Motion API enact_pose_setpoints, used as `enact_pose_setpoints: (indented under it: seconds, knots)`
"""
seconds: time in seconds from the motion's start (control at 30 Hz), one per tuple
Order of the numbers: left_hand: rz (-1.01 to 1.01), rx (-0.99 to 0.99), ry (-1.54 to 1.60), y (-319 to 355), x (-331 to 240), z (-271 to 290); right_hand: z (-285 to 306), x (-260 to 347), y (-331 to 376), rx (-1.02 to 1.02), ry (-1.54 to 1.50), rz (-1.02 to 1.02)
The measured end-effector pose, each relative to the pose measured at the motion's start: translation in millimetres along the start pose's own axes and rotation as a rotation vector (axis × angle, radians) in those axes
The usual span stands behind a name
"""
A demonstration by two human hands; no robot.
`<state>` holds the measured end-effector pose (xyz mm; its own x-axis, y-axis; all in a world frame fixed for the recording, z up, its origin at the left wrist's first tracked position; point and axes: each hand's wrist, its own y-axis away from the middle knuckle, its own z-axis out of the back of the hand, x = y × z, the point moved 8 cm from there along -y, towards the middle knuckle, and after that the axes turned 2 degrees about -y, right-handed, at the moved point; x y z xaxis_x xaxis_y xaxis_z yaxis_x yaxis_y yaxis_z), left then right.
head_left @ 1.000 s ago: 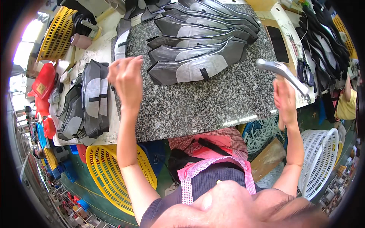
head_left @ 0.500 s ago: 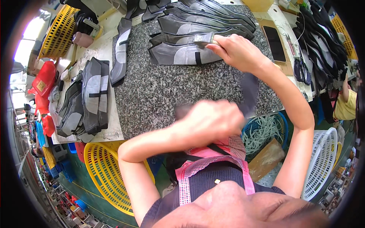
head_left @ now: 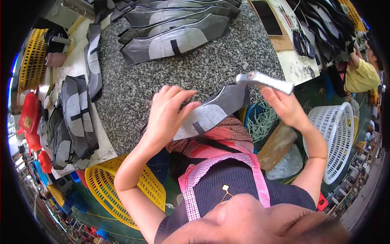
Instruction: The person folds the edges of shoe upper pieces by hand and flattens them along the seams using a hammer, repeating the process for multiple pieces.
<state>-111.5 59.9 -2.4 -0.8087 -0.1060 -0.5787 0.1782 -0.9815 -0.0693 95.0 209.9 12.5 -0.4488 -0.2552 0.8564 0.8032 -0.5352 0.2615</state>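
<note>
My right hand (head_left: pixel 284 109) grips a hammer by its handle, and the shiny metal head (head_left: pixel 266 82) is raised beyond the near right edge of the granite slab (head_left: pixel 162 79). A dark grey shaped piece (head_left: pixel 233 97) with a light grey patch and a black tab lies slanted along the slab's front edge. My left hand (head_left: pixel 166 116) is at that piece's left end with fingers spread, partly covering it; whether it presses on it I cannot tell. Farther back, several similar pieces (head_left: pixel 176 42) overlap in a row.
A stack of like pieces (head_left: pixel 77 114) lies on the white table at left, with a single strip (head_left: pixel 94 61) beside the slab. A phone (head_left: pixel 267 18) rests at back right. Yellow (head_left: pixel 122 195) and white baskets (head_left: pixel 331 140) stand below. A person in yellow (head_left: pixel 361 77) is at far right.
My right hand has brought the hammer from the back row toward the slab's near right edge. My left hand has moved left and opened. The near piece, blurred before, now shows clearly. The view has shifted.
</note>
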Motion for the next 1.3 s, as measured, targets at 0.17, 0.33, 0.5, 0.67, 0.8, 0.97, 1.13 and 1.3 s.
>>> enact_pose_setpoints:
  seconds: [0.17, 0.33, 0.5, 0.67, 0.8, 0.97, 1.13, 1.3]
  knots:
    - [-0.054, 0.066, 0.118, -47.3, -23.2, -42.9, -24.0, -28.5, 20.9, 0.009, -0.04, -0.054]
    - [0.015, 0.197, 0.229, -66.2, -19.6, -56.7, -27.8, -22.0, 26.7, 0.047, 0.011, -0.059]
    - [-0.05, 0.212, 0.204, -69.7, -20.1, -58.8, -21.0, -12.5, 22.5, 0.035, 0.044, 0.023]
    - [-0.413, 0.089, 0.023, -60.0, -42.0, -48.5, -14.1, -17.8, 11.0, 0.147, 0.05, -0.112]
    - [-0.512, 0.068, -0.095, -50.2, -46.9, -49.4, 5.5, 7.2, 0.8, -0.036, 0.131, 0.114]
    - [-0.599, 0.045, -0.264, -46.0, -55.7, -51.9, -15.2, -4.2, -9.5, 0.227, 0.157, -0.048]
    - [-0.546, 0.058, -0.228, -46.6, -54.1, -47.3, 1.4, 17.7, -2.2, -0.086, 0.079, 0.08]
    - [-0.254, 0.016, 0.009, -54.1, -28.5, -40.9, -29.5, -21.4, 0.7, 0.164, 0.159, -0.085]
